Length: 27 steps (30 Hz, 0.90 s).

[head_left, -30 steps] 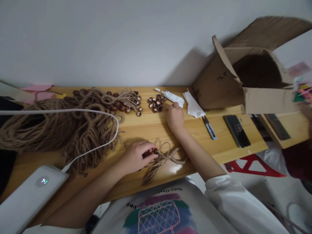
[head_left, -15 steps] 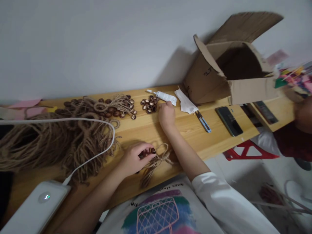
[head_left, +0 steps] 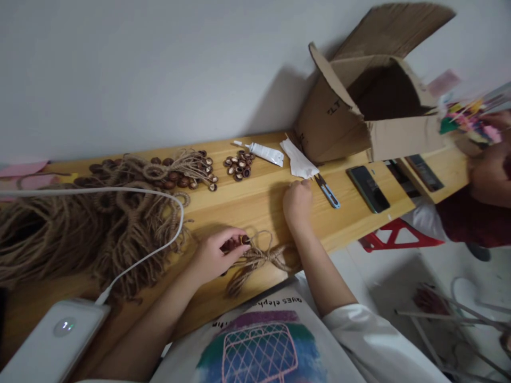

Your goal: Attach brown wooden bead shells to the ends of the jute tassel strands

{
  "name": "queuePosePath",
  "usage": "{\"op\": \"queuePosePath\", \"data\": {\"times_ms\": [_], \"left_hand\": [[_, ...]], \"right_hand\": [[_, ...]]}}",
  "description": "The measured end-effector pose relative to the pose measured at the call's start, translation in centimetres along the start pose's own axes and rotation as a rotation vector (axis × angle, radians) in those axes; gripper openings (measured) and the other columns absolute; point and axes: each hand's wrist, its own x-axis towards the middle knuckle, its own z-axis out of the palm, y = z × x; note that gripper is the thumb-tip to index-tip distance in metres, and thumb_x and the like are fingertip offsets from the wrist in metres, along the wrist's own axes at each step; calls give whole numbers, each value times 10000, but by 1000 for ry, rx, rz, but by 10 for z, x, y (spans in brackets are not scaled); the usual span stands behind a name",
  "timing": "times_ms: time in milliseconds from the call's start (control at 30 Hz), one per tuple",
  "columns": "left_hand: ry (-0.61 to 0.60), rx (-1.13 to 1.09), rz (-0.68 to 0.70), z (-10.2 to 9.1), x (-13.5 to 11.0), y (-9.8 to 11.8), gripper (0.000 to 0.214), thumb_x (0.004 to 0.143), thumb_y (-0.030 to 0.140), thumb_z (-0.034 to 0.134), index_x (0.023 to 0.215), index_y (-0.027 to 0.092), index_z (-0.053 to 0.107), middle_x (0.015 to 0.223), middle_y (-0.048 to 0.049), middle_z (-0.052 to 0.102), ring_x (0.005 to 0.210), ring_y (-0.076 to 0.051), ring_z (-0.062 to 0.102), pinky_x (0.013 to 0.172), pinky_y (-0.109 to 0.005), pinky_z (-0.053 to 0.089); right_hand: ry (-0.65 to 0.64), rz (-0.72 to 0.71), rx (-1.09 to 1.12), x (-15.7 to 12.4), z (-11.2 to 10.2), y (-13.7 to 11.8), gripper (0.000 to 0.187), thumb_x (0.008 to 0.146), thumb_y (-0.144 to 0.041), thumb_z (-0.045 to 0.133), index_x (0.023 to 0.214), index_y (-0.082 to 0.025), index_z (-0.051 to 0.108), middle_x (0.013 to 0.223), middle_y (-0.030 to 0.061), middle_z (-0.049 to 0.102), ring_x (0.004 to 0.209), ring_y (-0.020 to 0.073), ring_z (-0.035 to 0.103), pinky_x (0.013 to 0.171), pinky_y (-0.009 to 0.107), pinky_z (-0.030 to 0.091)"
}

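Observation:
My left hand (head_left: 217, 254) pinches a small dark brown nutshell piece (head_left: 243, 240) between thumb and fingertips, above the near side of the table. Just right of it lies a tied jute twine piece (head_left: 265, 254) with loops and a frayed tail. My right hand (head_left: 298, 199) is farther right, its fingers curled together at the lower end of a white tissue (head_left: 299, 159), close to blue-handled thread snips (head_left: 328, 191). Whatever those fingers hold, if anything, is hidden. A cluster of small brown shell caps (head_left: 239, 166) sits beyond my hands, beside a white glue tube (head_left: 266, 153).
Bundles of jute twine (head_left: 136, 239) and brown nuts cover the table's left side. A white power bank (head_left: 56, 340) with a cable lies near left. An open cardboard box (head_left: 339, 117), a phone (head_left: 367, 189) and another person's hand (head_left: 493, 173) are to the right.
My right hand has moved right, from the glue tube's end to the lower end of the tissue. My left hand still pinches the nutshell piece. The view has shifted slightly.

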Motion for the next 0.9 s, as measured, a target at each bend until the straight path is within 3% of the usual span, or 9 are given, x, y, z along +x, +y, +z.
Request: {"op": "queuePosePath", "data": {"times_ms": [133,333,433,633,767,900], "left_hand": [[-2,12,25,0,0,0,167,796,248,643,934,160,673,712,-9,653,626,-104,581,613,-208,479],[-14,17,5,-1,1,0,163,797,239,632,934,158,670,713,-6,652,625,-101,580,618,-202,480],[-11,35,7,-1,1,1,155,800,239,631,928,160,669,701,-2,646,627,-102,580,628,-206,480],[-14,47,-12,-1,1,2,149,799,239,635,923,166,669,716,-5,654,640,-110,592,643,-216,495],[-14,36,-11,-1,0,2,148,802,236,633,928,169,670,722,-8,656,645,-111,598,654,-217,503],[-21,41,-16,-2,0,1,157,804,251,635,935,173,672,721,-10,660,653,-117,606,655,-222,504]], "right_hand": [[1,-46,5,-8,-3,8,334,872,-58,347,897,-29,678,944,181,598,680,151,537,640,260,397],[-134,-423,21,-22,2,-28,298,921,-108,389,954,-111,685,994,117,610,830,159,554,709,237,405],[-162,-503,5,-19,7,-41,302,927,-107,381,965,-113,681,1019,121,605,909,170,548,751,236,412],[-135,-406,-38,11,7,-45,350,921,-75,333,1029,-98,666,1055,150,591,924,183,563,767,252,425],[-101,-218,-65,25,2,-35,408,889,-21,290,1038,-50,668,1078,205,585,902,213,604,732,279,446],[-73,-48,-85,22,-3,-13,409,843,14,304,1000,-29,679,1042,225,604,828,216,634,676,280,450]]}}
